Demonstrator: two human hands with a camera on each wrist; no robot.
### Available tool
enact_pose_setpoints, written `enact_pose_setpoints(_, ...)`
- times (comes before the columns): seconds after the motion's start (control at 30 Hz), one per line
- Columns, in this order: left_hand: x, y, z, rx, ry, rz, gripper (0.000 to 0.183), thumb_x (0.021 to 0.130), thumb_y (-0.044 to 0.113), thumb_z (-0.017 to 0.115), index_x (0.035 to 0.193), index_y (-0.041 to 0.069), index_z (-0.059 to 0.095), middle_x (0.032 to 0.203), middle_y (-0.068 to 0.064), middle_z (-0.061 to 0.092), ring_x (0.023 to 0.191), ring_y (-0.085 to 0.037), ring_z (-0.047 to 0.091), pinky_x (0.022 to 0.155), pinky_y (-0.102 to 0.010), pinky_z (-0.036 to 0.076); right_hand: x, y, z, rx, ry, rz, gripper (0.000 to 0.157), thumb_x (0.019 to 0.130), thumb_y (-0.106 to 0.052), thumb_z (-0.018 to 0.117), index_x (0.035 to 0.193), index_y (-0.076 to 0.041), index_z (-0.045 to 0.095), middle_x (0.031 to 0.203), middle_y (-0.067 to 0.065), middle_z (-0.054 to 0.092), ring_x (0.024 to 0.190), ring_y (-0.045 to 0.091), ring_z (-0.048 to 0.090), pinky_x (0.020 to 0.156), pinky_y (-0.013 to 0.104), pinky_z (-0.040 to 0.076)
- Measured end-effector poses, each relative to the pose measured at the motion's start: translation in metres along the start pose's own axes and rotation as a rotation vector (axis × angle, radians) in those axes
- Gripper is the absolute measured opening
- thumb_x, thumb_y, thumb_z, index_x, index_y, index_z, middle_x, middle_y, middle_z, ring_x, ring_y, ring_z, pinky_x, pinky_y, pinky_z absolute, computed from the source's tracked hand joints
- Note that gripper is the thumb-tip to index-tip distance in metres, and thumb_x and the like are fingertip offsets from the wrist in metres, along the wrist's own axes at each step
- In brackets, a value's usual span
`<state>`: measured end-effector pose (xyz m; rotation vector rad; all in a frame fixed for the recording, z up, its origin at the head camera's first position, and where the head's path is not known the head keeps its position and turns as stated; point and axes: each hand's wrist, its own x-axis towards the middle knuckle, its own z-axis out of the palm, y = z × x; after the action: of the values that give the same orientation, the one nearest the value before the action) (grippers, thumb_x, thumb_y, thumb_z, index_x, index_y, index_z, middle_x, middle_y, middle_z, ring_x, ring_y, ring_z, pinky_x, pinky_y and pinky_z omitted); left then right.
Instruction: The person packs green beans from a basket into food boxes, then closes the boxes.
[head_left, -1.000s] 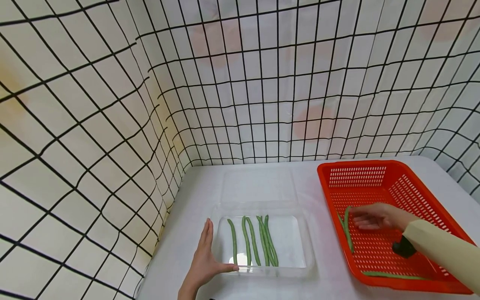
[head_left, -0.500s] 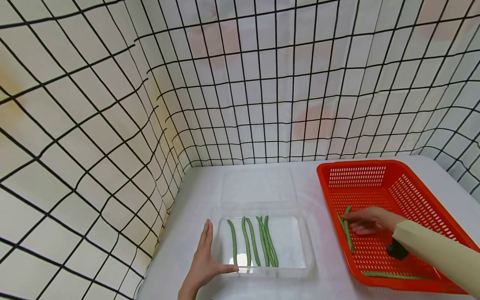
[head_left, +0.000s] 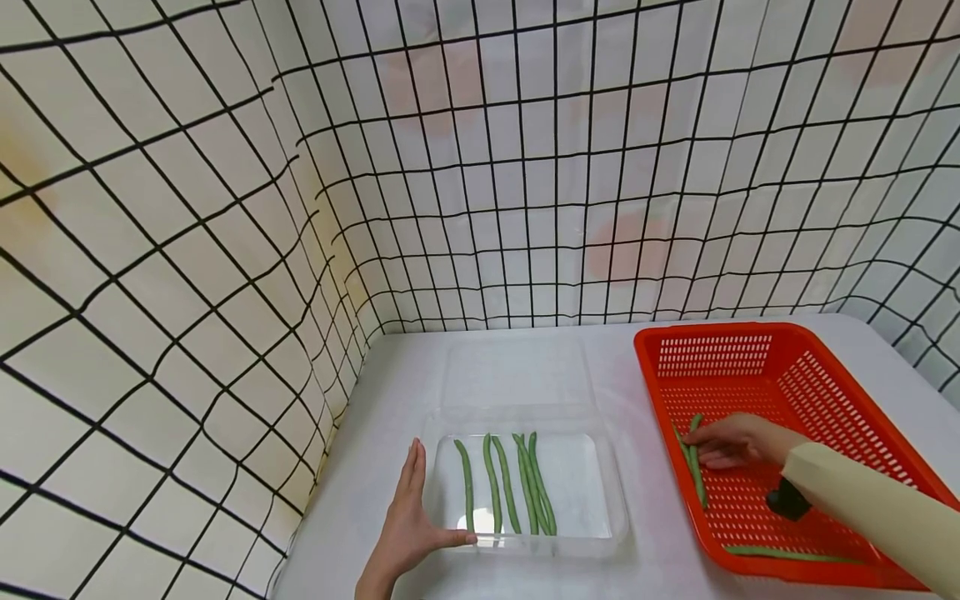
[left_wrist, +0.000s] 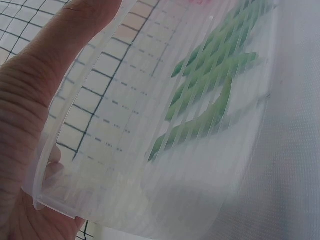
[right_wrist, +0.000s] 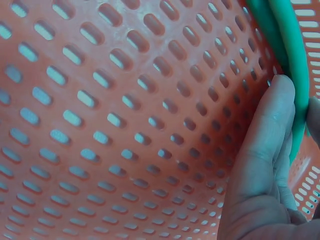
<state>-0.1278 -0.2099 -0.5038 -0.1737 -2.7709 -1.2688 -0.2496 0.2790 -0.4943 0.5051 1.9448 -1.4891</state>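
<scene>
My left hand [head_left: 408,525] spans the front-left corner of a clear plastic container [head_left: 619,500], thumb stretched along its front rim and fingers straight at its left side. Several green beans [head_left: 494,492] lie lengthwise inside; the left wrist view shows them through the ribbed wall [left_wrist: 125,185]. Over in the red basket [head_left: 750,330], my right hand [head_left: 727,440] pinches a green bean [right_wrist: 298,65] between thumb and fingers. That bean still lies along the basket's left side, beside another bean [head_left: 681,442], which the hand partly hides.
One more green bean [head_left: 787,552] lies along the basket's front wall. Behind the container a flat clear sheet, perhaps its lid [head_left: 517,371], lies on the white tabletop [head_left: 397,367]. Black grid netting [head_left: 555,200] over pale cloth rises at the back and sides.
My right hand has moved slightly left and its fingers have closed on the bean at the basket's left side. The left hand and the container stay as they were.
</scene>
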Motion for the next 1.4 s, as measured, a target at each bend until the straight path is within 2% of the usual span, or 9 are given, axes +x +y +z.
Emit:
enact_pose_setpoints(0.2, 0.000, 0.000, -0.001, -0.011, 0.002, 0.014, 0.144, 0.044, 0.044, 0.094, 0.154, 0.017, 0.004, 0.158, -0.001, 0.002, 0.141, -0.029, 0.011, 0.104, -0.055, 0.027, -0.004, -0.004, -0.007, 0.029, -0.001, -0.001, 0.022, 0.093, -0.015, 0.062, 0.084, 0.004, 0.066, 0.071, 0.014, 0.067, 0.068, 0.024, 0.069, 0.068, 0.030, 0.054)
enact_pose_setpoints(0.43, 0.001, 0.000, -0.003, -0.030, -0.002, 0.017, 0.145, 0.044, 0.044, 0.094, 0.154, 0.015, 0.005, 0.158, 0.002, 0.000, 0.141, -0.027, 0.009, 0.105, -0.055, 0.025, -0.008, -0.010, -0.017, 0.077, -0.032, -0.027, 0.023, 0.096, -0.015, 0.058, 0.084, 0.001, 0.070, 0.073, 0.013, 0.068, 0.067, 0.022, 0.069, 0.068, 0.029, 0.054)
enact_pose_setpoints(0.73, 0.001, -0.001, -0.002, -0.024, 0.008, 0.026, 0.145, 0.043, 0.044, 0.094, 0.154, 0.017, 0.005, 0.158, 0.002, 0.001, 0.141, -0.028, 0.011, 0.104, -0.055, 0.026, -0.019, -0.027, -0.023, 0.108, -0.088, -0.124, 0.021, 0.095, -0.017, 0.059, 0.088, -0.003, 0.073, 0.081, 0.012, 0.069, 0.069, 0.020, 0.069, 0.071, 0.031, 0.054)
enact_pose_setpoints(0.87, 0.000, -0.001, -0.002, -0.018, 0.012, 0.030, 0.145, 0.043, 0.045, 0.094, 0.154, 0.013, 0.006, 0.158, 0.000, 0.002, 0.141, -0.030, 0.011, 0.104, -0.056, 0.026, -0.028, -0.043, -0.021, 0.097, -0.107, -0.170, 0.020, 0.095, -0.017, 0.060, 0.087, -0.006, 0.074, 0.084, 0.010, 0.070, 0.071, 0.019, 0.068, 0.073, 0.032, 0.054)
enact_pose_setpoints(1.13, 0.001, -0.002, -0.002, -0.012, 0.004, 0.026, 0.145, 0.044, 0.047, 0.093, 0.154, 0.011, 0.005, 0.158, -0.008, 0.003, 0.141, -0.033, 0.011, 0.103, -0.058, 0.026, -0.040, -0.072, -0.005, 0.117, -0.110, -0.195, 0.017, 0.093, -0.019, 0.063, 0.083, -0.010, 0.073, 0.082, 0.007, 0.070, 0.075, 0.019, 0.068, 0.077, 0.035, 0.053)
enact_pose_setpoints(1.4, 0.000, -0.002, 0.000, -0.018, 0.003, 0.013, 0.145, 0.043, 0.046, 0.094, 0.154, 0.016, 0.005, 0.158, 0.000, 0.001, 0.141, -0.030, 0.010, 0.104, -0.056, 0.025, -0.046, -0.087, 0.025, 0.096, -0.151, -0.246, 0.015, 0.092, -0.018, 0.065, 0.089, -0.008, 0.075, 0.085, 0.007, 0.069, 0.074, 0.016, 0.067, 0.076, 0.033, 0.054)
